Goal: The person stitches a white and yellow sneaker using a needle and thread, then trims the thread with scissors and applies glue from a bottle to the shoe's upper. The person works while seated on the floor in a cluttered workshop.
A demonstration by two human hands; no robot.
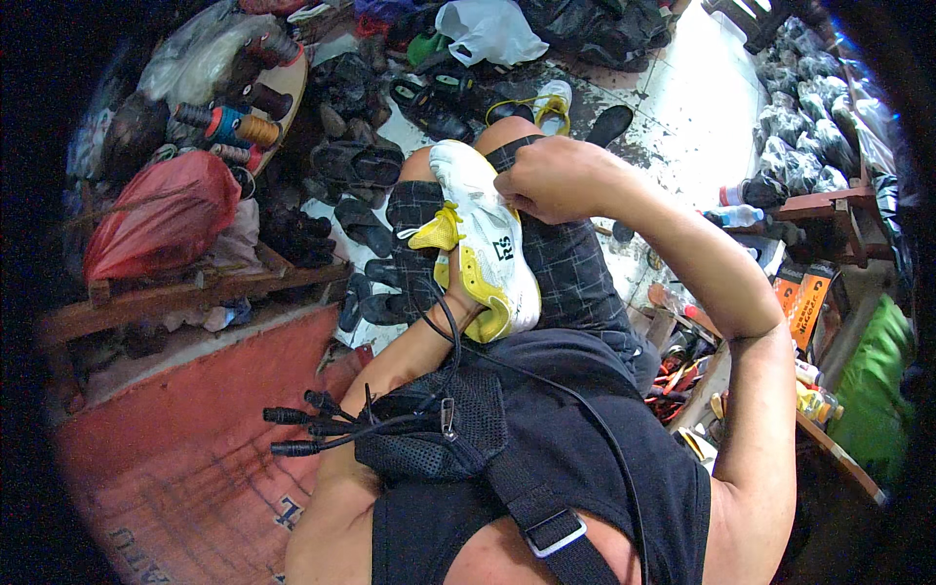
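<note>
A white and yellow sneaker (483, 224) lies lengthwise over my lap, toe pointing away from me, its yellow tongue (437, 229) pulled out to the left. My left hand (454, 291) reaches inside it and holds it, fingers hidden by the upper. My right hand (541, 180) is closed, fingertips at the shoe's right edge near the toe; whatever they pinch is hidden. A black mesh pouch (429, 424) with dangling cables rests against my body.
Thread spools (249, 125) and a red plastic bag (161, 219) crowd the left bench. Loose shoes (429, 107) cover the tiled floor ahead. At right are wrapped bundles (799, 127), a water bottle (731, 216), orange boxes (809, 302), tools (673, 375) and a green sack (868, 390).
</note>
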